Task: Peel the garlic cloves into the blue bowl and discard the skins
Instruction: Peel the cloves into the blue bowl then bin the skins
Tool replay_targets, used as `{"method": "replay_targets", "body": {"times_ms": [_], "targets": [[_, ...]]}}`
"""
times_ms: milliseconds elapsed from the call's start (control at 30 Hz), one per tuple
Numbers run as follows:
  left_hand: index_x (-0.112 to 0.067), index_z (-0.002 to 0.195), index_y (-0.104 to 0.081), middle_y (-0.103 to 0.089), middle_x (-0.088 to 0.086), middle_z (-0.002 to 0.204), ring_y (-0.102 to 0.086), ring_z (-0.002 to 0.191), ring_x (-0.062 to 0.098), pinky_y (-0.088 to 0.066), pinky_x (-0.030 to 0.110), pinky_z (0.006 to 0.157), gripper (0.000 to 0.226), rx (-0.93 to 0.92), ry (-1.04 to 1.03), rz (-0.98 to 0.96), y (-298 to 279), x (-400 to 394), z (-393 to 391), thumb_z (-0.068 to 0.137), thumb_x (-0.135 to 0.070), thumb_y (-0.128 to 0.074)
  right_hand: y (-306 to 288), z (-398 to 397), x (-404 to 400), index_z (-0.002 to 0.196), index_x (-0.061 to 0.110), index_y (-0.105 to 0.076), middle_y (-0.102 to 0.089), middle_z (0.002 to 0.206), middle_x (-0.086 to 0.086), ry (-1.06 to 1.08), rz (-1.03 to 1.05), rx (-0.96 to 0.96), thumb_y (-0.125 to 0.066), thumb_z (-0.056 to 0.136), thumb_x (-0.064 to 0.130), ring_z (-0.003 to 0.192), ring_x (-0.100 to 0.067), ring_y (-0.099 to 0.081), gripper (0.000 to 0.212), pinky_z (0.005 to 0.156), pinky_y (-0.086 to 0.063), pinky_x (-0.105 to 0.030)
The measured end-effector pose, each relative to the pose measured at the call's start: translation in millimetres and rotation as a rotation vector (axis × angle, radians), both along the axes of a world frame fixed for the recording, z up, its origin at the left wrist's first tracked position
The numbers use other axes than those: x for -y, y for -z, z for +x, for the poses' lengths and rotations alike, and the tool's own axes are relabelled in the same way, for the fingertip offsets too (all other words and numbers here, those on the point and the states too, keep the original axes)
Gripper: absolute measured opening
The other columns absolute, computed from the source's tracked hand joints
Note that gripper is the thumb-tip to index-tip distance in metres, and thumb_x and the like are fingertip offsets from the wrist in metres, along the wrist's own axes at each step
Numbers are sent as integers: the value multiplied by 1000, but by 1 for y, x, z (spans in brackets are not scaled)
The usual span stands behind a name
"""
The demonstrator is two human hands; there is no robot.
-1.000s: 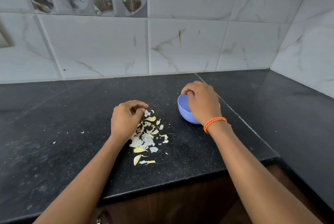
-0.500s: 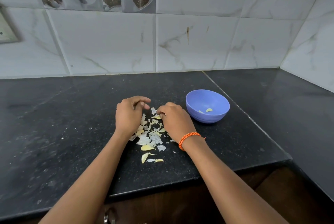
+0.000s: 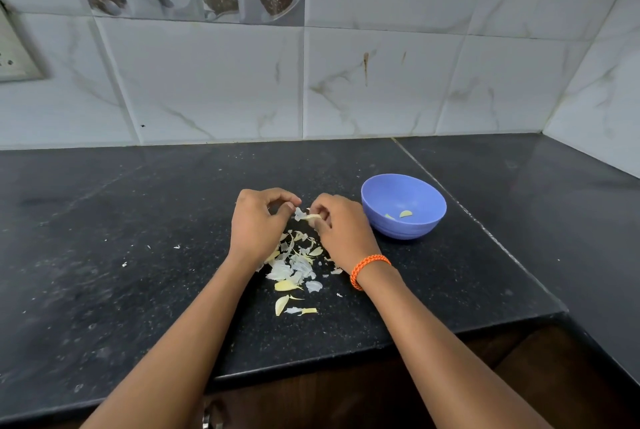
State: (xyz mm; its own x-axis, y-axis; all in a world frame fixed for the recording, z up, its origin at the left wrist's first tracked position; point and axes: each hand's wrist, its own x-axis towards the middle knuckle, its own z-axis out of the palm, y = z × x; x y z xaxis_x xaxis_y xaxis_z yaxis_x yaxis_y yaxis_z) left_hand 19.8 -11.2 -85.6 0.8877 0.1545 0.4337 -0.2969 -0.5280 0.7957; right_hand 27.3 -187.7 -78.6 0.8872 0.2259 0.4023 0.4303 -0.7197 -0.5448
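I have one view only — a wide-angle head camera looking forward and down at the black countertop (image 3: 104, 255), close above its near edge. It faces the tiled wall (image 3: 381, 82) behind the countertop, with the side wall meeting it at far right.

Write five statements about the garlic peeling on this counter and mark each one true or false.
1. The blue bowl holds peeled garlic pieces. True.
2. The bowl sits to the left of both hands. False: it sits to the right of them.
3. The right hand pinches a garlic clove. True.
4. The skins lie inside the bowl. False: they lie loose on the black counter, under and beside the hands.
5. The left hand wears an orange bracelet. False: the orange bracelet is on the right wrist.
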Motion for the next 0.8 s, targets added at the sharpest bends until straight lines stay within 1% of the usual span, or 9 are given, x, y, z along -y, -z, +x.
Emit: {"method": "replay_targets", "body": {"times_ms": [67,100,133,167,233,333,433,533,800], "targets": [[-25,93,-85,-80,-15,87,-75,86,5,-53,16,77,20,26,44,-20,-4,2,-4,98,-10,-72,2,-5,7,97,20,-77,-72,89,7,7,262,25,-74,96,10,82,-9,-67,10,74,-59,-26],[-24,93,-85,-80,-16,87,-75,87,4,-50,12,78,19,41,76,-26,-7,3,-5,98,-10,-73,2,-8,10,99,19,-79,-75,90,8,2,364,30,-74,96,9,84,-7,-69,11,76,-58,-20],[-24,93,-85,-80,-15,88,-75,88,5,-50,13,80,17,47,109,-36,-8,4,-5,98,-11,-74,3,-11,12,101,17,-81,-77,91,9,-5,442,25,-74,97,9,86,-7,-71,11,77,-59,-18],[-25,93,-85,-81,-14,89,-74,90,7,-53,19,82,16,48,145,-47,-8,5,-5,98,-13,-75,4,-13,15,103,17,-81,-78,91,9,-14,504,12,-74,97,10,87,-8,-74,11,79,-61,-21],[-30,95,-85,-81,-14,93,-71,99,11,-56,36,90,13,22,210,-50,-7,7,-6,98,-20,-77,7,-17,17,104,16,-80,-79,91,6,-29,591,-16,-74,97,11,85,-12,-77,10,79,-64,-29],[-36,97,-85,-82,-15,100,-67,113,19,-54,53,99,7,-10,284,-28,-6,9,-8,97,-30,-81,10,-19,16,106,13,-80,-80,93,3,-48,653,-41,-76,97,10,84,-14,-78,10,77,-65,-31],[-30,98,-86,-83,-10,100,-75,104,19,-56,56,100,4,-12,317,-73,-7,7,-9,96,-29,-82,11,-20,15,107,12,-81,-80,93,3,-43,650,-26,-77,96,9,84,-13,-78,12,75,-64,-27],[-20,97,-86,-83,-3,95,-79,92,20,-62,51,94,6,-29,343,-120,-9,8,-10,96,-25,-83,11,-21,15,105,9,-82,-81,87,1,-60,660,-43,-80,95,8,79,-12,-79,10,73,-64,-26],[-18,98,-86,-83,-5,88,-80,84,14,-63,33,82,6,-32,310,-58,-6,9,-12,97,-21,-81,12,-21,18,98,6,-83,-80,79,-5,-94,747,-156,-84,91,13,73,-23,-78,10,73,-65,-35]]}}
